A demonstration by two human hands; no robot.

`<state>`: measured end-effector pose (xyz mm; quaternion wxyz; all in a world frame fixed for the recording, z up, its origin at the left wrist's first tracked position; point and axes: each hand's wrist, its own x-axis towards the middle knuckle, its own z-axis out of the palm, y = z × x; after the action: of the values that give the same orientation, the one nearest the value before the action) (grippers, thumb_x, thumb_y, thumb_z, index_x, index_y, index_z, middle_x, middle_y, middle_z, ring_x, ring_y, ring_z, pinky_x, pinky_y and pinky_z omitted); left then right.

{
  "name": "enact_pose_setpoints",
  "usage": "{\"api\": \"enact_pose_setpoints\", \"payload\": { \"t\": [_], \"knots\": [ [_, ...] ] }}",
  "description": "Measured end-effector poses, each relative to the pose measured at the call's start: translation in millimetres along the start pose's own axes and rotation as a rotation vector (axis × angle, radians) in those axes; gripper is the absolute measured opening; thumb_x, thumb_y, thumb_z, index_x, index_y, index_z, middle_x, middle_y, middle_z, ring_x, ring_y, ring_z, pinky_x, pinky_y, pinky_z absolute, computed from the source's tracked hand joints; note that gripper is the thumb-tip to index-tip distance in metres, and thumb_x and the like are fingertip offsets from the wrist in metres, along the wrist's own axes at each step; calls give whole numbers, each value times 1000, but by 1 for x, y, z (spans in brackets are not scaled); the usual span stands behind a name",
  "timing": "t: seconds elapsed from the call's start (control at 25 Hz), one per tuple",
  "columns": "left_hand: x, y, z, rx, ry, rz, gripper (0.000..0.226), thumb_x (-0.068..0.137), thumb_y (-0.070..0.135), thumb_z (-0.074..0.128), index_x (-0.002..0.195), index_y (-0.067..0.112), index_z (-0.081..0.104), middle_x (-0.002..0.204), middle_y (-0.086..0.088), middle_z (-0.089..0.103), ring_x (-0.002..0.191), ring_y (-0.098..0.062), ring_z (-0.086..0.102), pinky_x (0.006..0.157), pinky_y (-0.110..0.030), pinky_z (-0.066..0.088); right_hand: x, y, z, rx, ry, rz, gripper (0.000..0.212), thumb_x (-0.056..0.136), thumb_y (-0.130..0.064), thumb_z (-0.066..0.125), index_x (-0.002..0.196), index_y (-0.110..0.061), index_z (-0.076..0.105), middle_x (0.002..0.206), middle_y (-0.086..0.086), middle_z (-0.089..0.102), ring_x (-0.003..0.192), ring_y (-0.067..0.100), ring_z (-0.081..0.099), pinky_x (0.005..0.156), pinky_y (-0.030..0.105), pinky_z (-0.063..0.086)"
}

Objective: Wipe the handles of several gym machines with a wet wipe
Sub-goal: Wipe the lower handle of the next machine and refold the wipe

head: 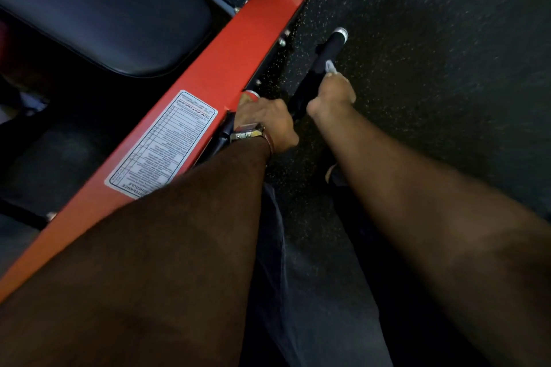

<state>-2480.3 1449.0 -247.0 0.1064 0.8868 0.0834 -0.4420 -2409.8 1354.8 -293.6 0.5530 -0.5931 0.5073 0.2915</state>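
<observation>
Wet wipe [330,66] peeks from my right hand [332,95], which grips the black handle [323,56]. The handle runs away from me to its silver end cap [341,32]. My left hand [265,121] grips a nearer handle beside the red frame [226,62].

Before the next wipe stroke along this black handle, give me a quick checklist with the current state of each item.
1. Wet wipe in the right hand: ok, a white corner shows beyond the fingers.
2. Wipe touching the black handle: ok, it lies against the bar.
3. Left hand steadying the machine: ok, it wraps the nearer handle beside the red frame.
4. Path to the chrome end cap: ok, bare bar ahead of the wipe.
5. Wipe still moist: cannot tell.
6. Far side of the handle wiped: cannot tell, hidden.
</observation>
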Motion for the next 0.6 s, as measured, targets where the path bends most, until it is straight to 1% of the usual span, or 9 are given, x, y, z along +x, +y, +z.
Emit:
{"api": "enact_pose_setpoints", "payload": {
  "t": [0.04, 0.08, 0.12, 0.2, 0.24, 0.32, 0.4, 0.48, 0.6],
  "knots": [
    [0, 0, -1, -6, 3, -1, 23, 81, 35, 56, 65, 20, 49, 96, -9, 71, 93, -28, 65, 101, -42, 32, 0, 6, -2, 62, 9, 88, 35, 105, -4, 38, 137, 3, 48, 100, 7, 60, 63, 15, 50, 46, 10, 41],
    [-1, -1, -1, -21, 2, -1, 21, 81, 37, 57, 70, 19, 53, 98, -8, 71, 94, -28, 65, 102, -42, 32, -10, 16, -9, 123, -43, 163, 30, 104, -4, 39, 129, 3, 54, 90, 4, 59, 64, 11, 53, 49, 14, 44],
    [-1, -1, -1, -42, 1, 5, 21, 82, 41, 58, 79, 20, 58, 99, -7, 71, 96, -28, 65, 103, -43, 31, -15, 28, -16, 170, -111, 262, 27, 102, -3, 39, 120, 0, 60, 87, 6, 62, 69, 13, 60, 53, 21, 50],
    [-1, -1, -1, -57, 0, 15, 27, 84, 48, 57, 98, 25, 61, 102, -6, 71, 100, -28, 65, 104, -44, 31, -18, 45, -28, 229, -279, 326, 32, 100, 1, 36, 120, 1, 61, 94, 14, 69, 79, 22, 69, 63, 30, 59],
    [-1, -2, -1, -59, 3, 11, 25, 83, 46, 58, 96, 24, 60, 103, -7, 71, 101, -28, 65, 105, -43, 31, -13, 42, -27, 254, -306, 315, 33, 100, 2, 33, 119, 1, 60, 97, 17, 70, 83, 24, 70, 67, 34, 60],
    [0, -3, 0, -51, -8, -3, 20, 80, 39, 60, 76, 21, 53, 101, -7, 71, 91, -27, 62, 103, -43, 31, 8, 28, -18, 420, -276, 320, 33, 101, 1, 29, 111, 3, 60, 92, 24, 68, 80, 29, 69, 72, 37, 60],
    [0, -3, 0, -43, -13, -8, 23, 78, 36, 60, 66, 21, 48, 98, -7, 71, 82, -25, 56, 102, -43, 32, 15, 21, -7, 530, -171, 359, 34, 104, -3, 28, 112, 4, 60, 88, 26, 65, 75, 32, 67, 69, 36, 60],
    [0, -2, -2, -36, -18, -9, 24, 80, 39, 61, 71, 21, 48, 101, -8, 71, 91, -26, 62, 103, -43, 32, 6, 35, -4, 446, -140, 345, 34, 102, -4, 33, 122, 1, 61, 88, 22, 67, 78, 29, 68, 67, 36, 60],
    [-3, 0, -2, -26, -15, 1, 24, 82, 44, 60, 81, 23, 49, 105, -9, 71, 103, -28, 65, 103, -42, 32, -11, 42, -17, 264, -157, 293, 34, 98, 5, 37, 119, 2, 64, 111, 20, 68, 100, 29, 68, 91, 40, 56]
  ]
}}
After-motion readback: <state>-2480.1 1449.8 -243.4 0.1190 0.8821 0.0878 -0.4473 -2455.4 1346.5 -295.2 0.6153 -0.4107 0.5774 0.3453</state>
